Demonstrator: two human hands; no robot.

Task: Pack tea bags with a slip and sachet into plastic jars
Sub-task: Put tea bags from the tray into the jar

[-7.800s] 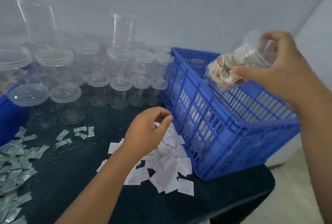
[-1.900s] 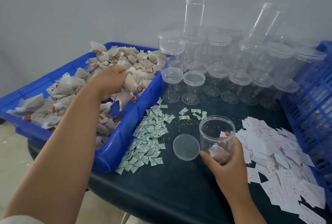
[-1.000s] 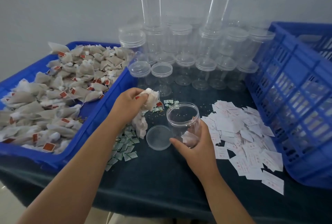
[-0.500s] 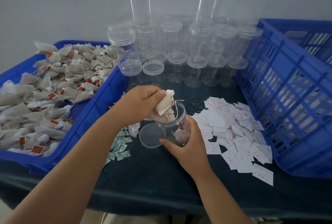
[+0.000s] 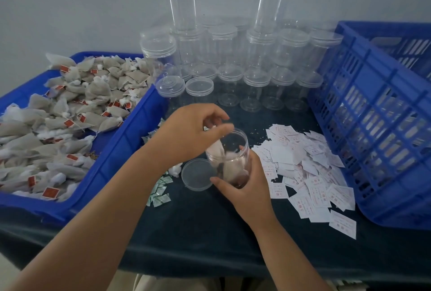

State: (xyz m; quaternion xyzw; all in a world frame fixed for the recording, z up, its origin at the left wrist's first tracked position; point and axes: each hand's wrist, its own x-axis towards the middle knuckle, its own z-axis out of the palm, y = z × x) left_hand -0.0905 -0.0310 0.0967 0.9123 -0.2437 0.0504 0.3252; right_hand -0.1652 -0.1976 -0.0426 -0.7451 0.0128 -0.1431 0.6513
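Right hand (image 5: pixel 245 188) wraps the lower part of an open jar (image 5: pixel 235 143), which stands on the table (image 5: pixel 210 232) between its lid (image 5: pixel 197 175) and the slips (image 5: pixel 307 174). Left hand (image 5: pixel 191 132) hangs over the jar mouth with fingers loosely curled; whether they pinch the tea bag (image 5: pixel 215 149) just below cannot be told. More bags lie inside the jar. Sachets (image 5: pixel 161 193) lie left of the lid, beside the tray (image 5: pixel 130 141). Empty jars (image 5: pixel 233 69) stand behind, with a crate (image 5: pixel 373 127) at right.

Left tea-bag tray (image 5: pixel 130 141), right crate (image 5: pixel 377 113), jars (image 5: pixel 256 80) behind; open jar (image 5: pixel 235 143) centre (lid (image 5: pixel 197 175) just left), slips (image 5: pixel 307 169) right.
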